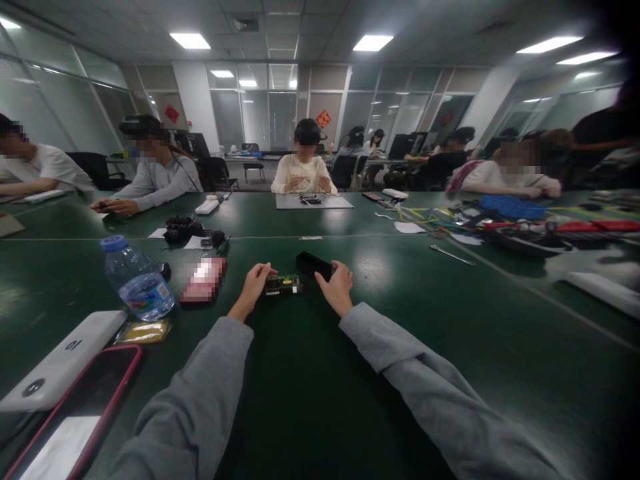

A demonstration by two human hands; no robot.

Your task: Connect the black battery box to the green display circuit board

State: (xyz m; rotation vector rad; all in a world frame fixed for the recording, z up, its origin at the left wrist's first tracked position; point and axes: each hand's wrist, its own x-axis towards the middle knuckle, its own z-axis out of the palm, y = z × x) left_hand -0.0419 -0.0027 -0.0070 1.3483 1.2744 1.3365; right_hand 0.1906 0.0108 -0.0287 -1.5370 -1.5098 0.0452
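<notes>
My left hand (257, 285) grips the left end of a green circuit board (284, 285), fingers closed at its upper edge. Pale and yellow components show on the board, and a dark part lies along its lower left. To the right, my right hand (338, 285) holds a long black box-like case (314, 265) by its near end, thumb on the near side and fingers on the far side. The case slants away to the left, its far end just above the board. A narrow gap separates the two. The inside of the case is too dark to make out.
On the left are a water bottle (140, 280), a pink pixelated item (203, 280), a yellow packet (143, 331), a white device (65, 360) and a phone (85, 407). A wrench (453, 255) and tangled cables (525, 233) lie right. Several people sit around the green table (425, 320).
</notes>
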